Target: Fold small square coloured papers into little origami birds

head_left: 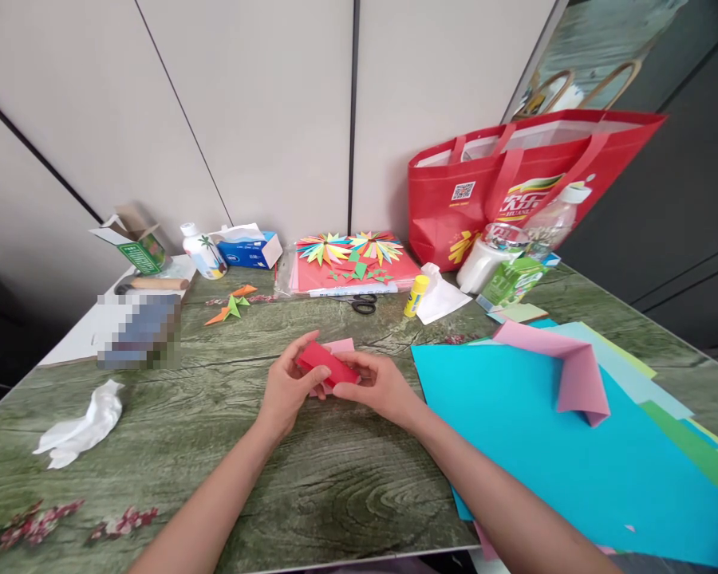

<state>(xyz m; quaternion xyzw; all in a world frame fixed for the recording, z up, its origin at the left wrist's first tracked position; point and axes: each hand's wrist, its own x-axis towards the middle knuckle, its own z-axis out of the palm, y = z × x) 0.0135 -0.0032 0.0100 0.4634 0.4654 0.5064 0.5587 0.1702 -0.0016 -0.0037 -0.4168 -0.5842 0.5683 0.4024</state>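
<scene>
Both hands grip one folded piece of red paper [333, 365] above the middle of the table. My left hand [288, 383] pinches its left end, with the thumb on top. At the right end, my right hand [383, 384] has its thumb and fingers closed on the paper. A pink paper piece [342, 346] shows just behind and below the red one; whether it is held too I cannot tell. Beyond the hands lie black-handled scissors [364, 304], and a yellow glue stick [416, 296] stands next to a white tissue [443, 297].
Blue paper sheets [550, 430] cover the right side, with a folded pink strip [580, 371] on top. Paper flower shapes [324, 249] lie on a red pack at the back. A red bag [455, 203], bottle [203, 251], tissue box [248, 249] and crumpled tissue [84, 426] stand or lie around.
</scene>
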